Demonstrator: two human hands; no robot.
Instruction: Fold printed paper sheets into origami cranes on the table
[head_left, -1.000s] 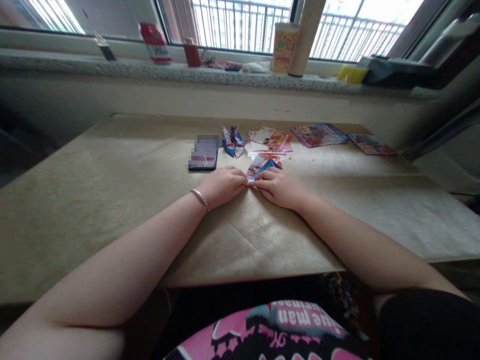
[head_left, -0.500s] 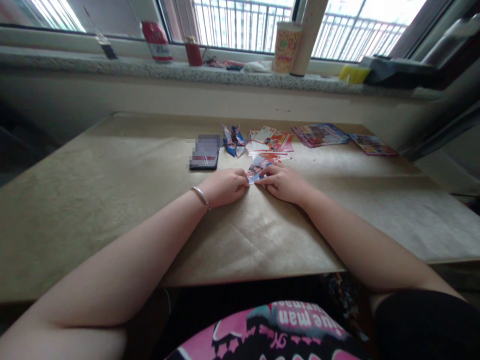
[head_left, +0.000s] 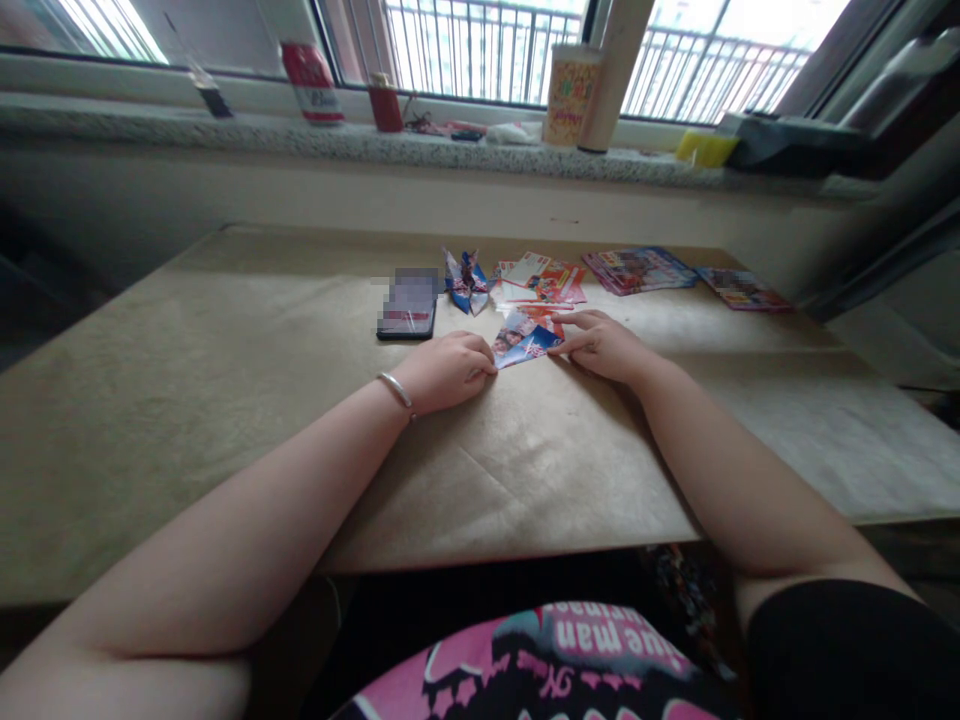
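A folded piece of colourful printed paper (head_left: 523,340) lies flat on the brown paper-covered table (head_left: 225,380). My left hand (head_left: 448,368) is curled, its fingertips pinning the paper's left corner down. My right hand (head_left: 604,344) rests to the right, index finger stretched out and pressing the paper's right edge. A finished blue and red folded paper figure (head_left: 466,280) stands just behind.
A dark phone (head_left: 409,304) lies left of the folded figure. Loose red printed sheets (head_left: 541,282) and two magazines (head_left: 639,268) lie behind and right. The windowsill (head_left: 225,135) holds a red can (head_left: 312,84), a cup (head_left: 569,96) and small items.
My right hand slid right along the paper, away from my left hand, uncovering more of the folded sheet. My left hand stayed in place.
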